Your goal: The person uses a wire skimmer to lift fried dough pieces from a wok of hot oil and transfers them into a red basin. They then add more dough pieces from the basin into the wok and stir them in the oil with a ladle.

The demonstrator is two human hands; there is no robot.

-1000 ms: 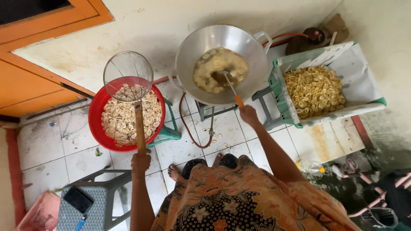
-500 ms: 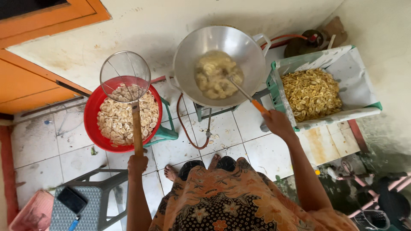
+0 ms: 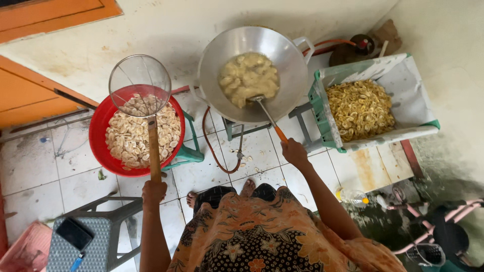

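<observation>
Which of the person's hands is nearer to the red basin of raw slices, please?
The left. The left hand grips the wire skimmer's wooden handle just below the red basin. The right hand holds the orange-handled spatula across the floor, below the wok.

Two hands are in view: the left hand (image 3: 154, 192) and the right hand (image 3: 294, 151). There is one wire skimmer (image 3: 140, 86) and one spatula (image 3: 267, 114). One wok (image 3: 290, 65) stands far in the middle, one red basin (image 3: 99, 132) to the left, and one lined crate (image 3: 413, 95) to the right. Near left sits one grey stool (image 3: 101, 231) with one phone (image 3: 73, 233) on it. One plastic bottle (image 3: 351, 197) lies near right. Two bare feet (image 3: 247, 187) show.
</observation>
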